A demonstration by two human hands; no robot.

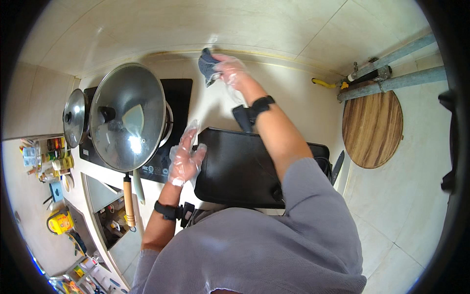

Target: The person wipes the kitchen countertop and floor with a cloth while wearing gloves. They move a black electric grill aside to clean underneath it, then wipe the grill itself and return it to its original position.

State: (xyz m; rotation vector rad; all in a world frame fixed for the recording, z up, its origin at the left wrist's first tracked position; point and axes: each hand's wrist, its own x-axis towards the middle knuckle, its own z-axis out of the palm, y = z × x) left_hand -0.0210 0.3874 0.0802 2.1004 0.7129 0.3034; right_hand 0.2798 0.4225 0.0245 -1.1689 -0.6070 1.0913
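My right hand (233,70), in a clear plastic glove, grips a dark blue-grey cloth (208,68) by the wall at the back edge of the white countertop (290,95). Below it, my left hand (185,161) wears the same kind of glove, fingers spread and holding nothing I can see. That hand is at the left edge of a black flat griddle (235,169); whether it touches the griddle I cannot tell. To its left, a wok with a glass lid (128,110) and a wooden handle (128,202) stands on a black glass cooktop (180,99).
A smaller lidded pot (75,117) stands at the far left. On the right are a round wooden board (372,130), grey metal pipes (396,82), a yellow hose (323,83) and a dark blade (337,167). Seasoning bottles (62,163) and an open cabinet (114,217) lie lower left.
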